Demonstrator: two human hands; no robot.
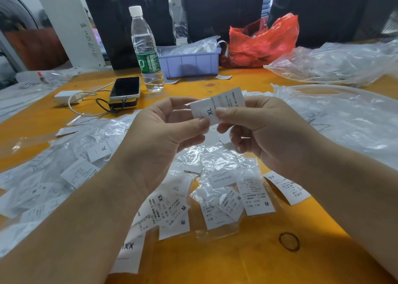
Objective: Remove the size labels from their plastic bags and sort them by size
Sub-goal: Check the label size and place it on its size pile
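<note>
Hands meet above the middle of the orange worktop [215, 262]: left hand [163, 128] and right hand [265, 126] both pinch one white XL label [210, 111] between thumb and fingers, held clear of the surface. Loose labels and crumpled clear bags [221, 165] crowd the space beneath; bare worktop shows near the front edge, by a black rubber band [289, 241]. Another printed label [231, 99] overlaps behind it.

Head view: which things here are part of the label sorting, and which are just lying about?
Job:
XL label, pinched by left hand and right hand
loose labels
bagged labels

Lying about:
water bottle
phone
charger
rubber band
</note>
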